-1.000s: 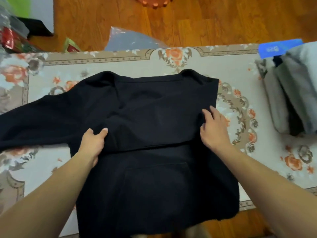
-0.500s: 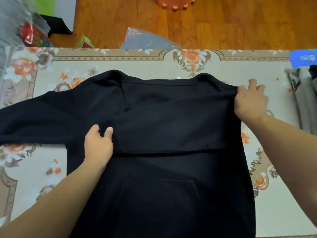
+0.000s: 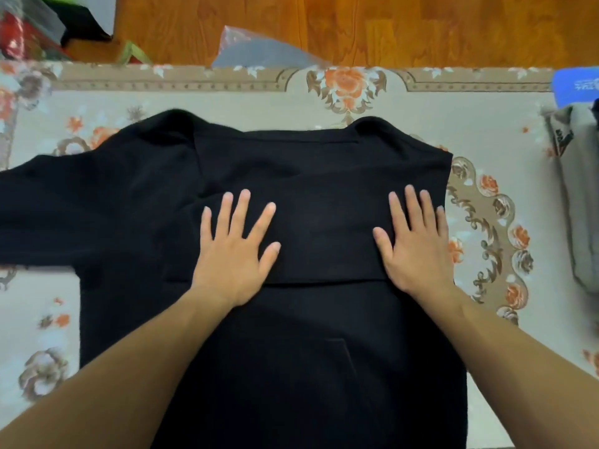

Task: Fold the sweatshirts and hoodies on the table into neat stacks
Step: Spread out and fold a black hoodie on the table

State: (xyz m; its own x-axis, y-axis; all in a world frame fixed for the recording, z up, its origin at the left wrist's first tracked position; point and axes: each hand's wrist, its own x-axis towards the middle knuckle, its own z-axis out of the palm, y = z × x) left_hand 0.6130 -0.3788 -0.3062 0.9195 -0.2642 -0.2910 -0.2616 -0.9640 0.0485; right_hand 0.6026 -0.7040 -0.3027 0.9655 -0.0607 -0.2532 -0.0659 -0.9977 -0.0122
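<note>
a black fleece hoodie (image 3: 291,196) lies spread on a table covered by a beige floral-patterned cloth (image 3: 486,108). one sleeve extends out flat toward the left edge of the view; the right side ends in a straight vertical edge. a folded-over panel crosses the chest area, its lower edge forming a straight horizontal line between the two wrists. a front pocket seam shows on the lower body of the garment, nearest the camera.

the left hand (image 3: 233,247) lies palm down on the folded panel, fingers straight and spread, holding nothing. the right hand (image 3: 418,244) lies palm down near the right edge of the same panel, fingers straight and close together, holding nothing. both hands press flat against the fabric; both forearms reach in from the bottom of the view.

at the right edge of the table sits a pile of grey folded garments (image 3: 580,202), well apart from the hoodie, with a blue flat card-like item (image 3: 575,87) just behind it. beyond the far table edge, a clear plastic bag (image 3: 259,50) lies on a brown wooden floor (image 3: 421,27). red and green packaging (image 3: 19,37) sits at the upper left, blurred.
</note>
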